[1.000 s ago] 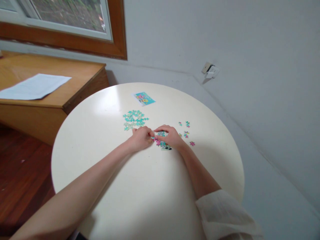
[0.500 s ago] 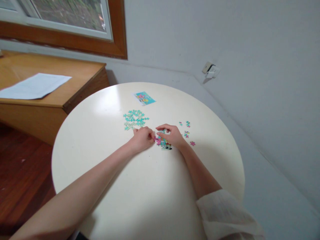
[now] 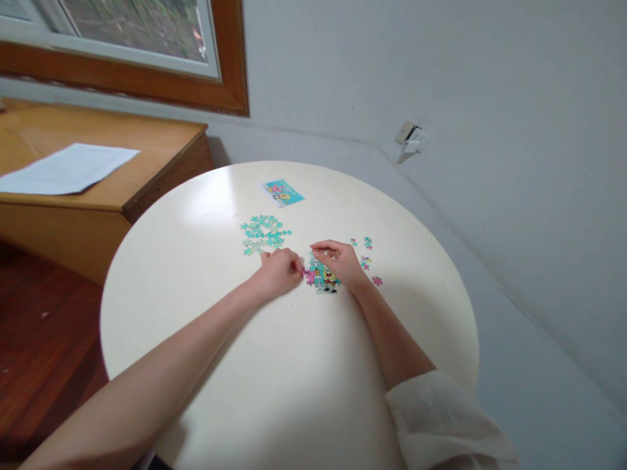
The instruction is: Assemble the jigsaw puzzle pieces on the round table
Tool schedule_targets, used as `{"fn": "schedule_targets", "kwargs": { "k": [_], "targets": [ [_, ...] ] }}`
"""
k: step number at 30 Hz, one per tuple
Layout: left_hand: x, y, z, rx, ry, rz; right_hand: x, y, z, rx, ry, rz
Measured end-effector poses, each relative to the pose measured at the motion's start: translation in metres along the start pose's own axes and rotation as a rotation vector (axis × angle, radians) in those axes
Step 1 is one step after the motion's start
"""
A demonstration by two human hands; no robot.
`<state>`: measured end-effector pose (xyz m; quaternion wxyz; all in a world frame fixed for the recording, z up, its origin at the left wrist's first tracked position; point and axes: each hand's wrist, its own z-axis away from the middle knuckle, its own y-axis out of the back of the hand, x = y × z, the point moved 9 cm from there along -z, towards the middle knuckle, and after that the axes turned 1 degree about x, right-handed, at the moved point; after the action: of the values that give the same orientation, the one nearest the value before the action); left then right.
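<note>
A partly joined jigsaw puzzle [image 3: 319, 279] with cartoon figures, pink, yellow and teal, lies flat on the round white table [image 3: 235, 365]. At its left edge my left hand [image 3: 283, 269] is closed, thumb and forefinger pinching a small pink puzzle piece [image 3: 305, 271]. My right hand [image 3: 341, 262] hovers over the puzzle's upper right part and hides some of it. Its thumb and forefinger are slightly apart, and I see nothing between them.
Beyond my left hand lies a cluster of teal loose pieces [image 3: 264, 232]. Several loose pieces [image 3: 366, 263] lie right of my right hand. A picture card [image 3: 284, 193] rests farther back. A wooden desk [image 3: 161, 143] with white paper [image 3: 73, 168] stands left.
My right hand has shifted slightly right and up, uncovering the yellow figure in the puzzle; its thumb and forefinger are closer together. My left hand stays in place.
</note>
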<state>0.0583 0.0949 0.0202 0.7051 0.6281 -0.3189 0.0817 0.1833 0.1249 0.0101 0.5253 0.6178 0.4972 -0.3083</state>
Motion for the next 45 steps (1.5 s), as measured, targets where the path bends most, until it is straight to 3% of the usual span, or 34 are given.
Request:
{"fn": "schedule_targets", "kwargs": {
  "k": [17, 27, 37, 45],
  "targets": [
    [0.000, 0.004, 0.000, 0.072, -0.022, 0.038, 0.009, 0.009, -0.001, 0.059, -0.047, -0.117],
    [-0.007, 0.012, -0.001, 0.136, 0.023, 0.065, 0.011, 0.020, 0.001, 0.167, -0.106, -0.189],
    [-0.009, 0.012, -0.001, 0.157, 0.025, 0.057, 0.009, 0.053, 0.004, 0.346, -0.095, -0.220],
    [-0.009, 0.015, -0.001, 0.166, 0.027, 0.075, 0.017, 0.080, 0.005, 0.440, -0.094, -0.123]
  ]
}}
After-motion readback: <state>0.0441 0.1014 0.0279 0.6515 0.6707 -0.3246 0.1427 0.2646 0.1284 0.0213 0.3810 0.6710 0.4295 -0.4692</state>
